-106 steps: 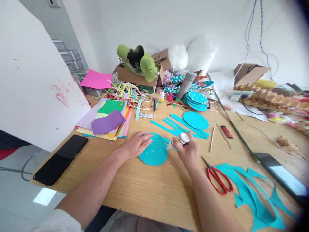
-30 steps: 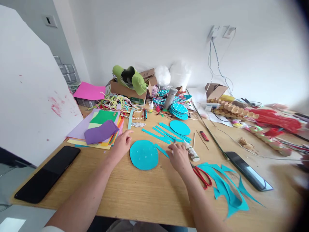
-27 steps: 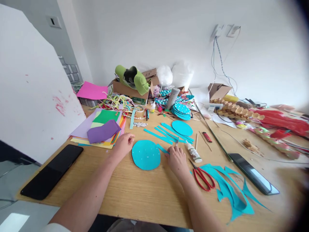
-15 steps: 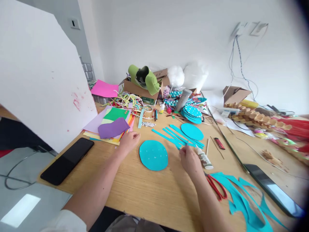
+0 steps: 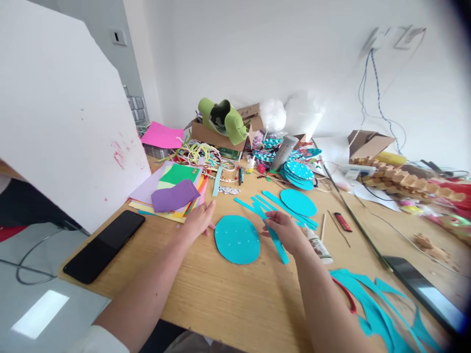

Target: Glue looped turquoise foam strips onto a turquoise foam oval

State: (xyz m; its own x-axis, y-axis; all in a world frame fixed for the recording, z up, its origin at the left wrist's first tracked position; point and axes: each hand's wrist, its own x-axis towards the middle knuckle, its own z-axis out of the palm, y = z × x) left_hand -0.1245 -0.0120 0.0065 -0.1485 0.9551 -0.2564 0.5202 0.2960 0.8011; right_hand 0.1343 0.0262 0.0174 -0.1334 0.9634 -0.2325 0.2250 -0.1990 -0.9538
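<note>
Between my hands a round blue felt-like disc [image 5: 237, 252] with small pale dots of what looks like glue lies flat on the wooden table [image 5: 224, 299]. My left hand [image 5: 198, 220] rests beside the disc's left edge, fingers apart and holding nothing. A narrow blue strip [image 5: 281, 250] is pinched in my right hand [image 5: 285, 230], to the right of the disc, its near end hanging toward me. Several similar strips [image 5: 246, 205] lie just beyond that hand, next to a plain blue disc [image 5: 299, 202]. My right forearm partly covers a white glue bottle [image 5: 322, 249].
At the right are red-handled scissors [image 5: 346, 290], blue offcuts [image 5: 382, 309], a phone [image 5: 419, 289], a red cutter [image 5: 343, 221] and thin sticks. Another phone [image 5: 105, 245] and coloured sheets [image 5: 174, 196] lie left. Behind stand dotted discs [image 5: 298, 171], a metal flask [image 5: 285, 152] and a box [image 5: 206, 135].
My right hand has picked up a blue strip and drawn it toward me and the disc. My left hand's fingers have spread from a closed shape. The view has shifted slightly.
</note>
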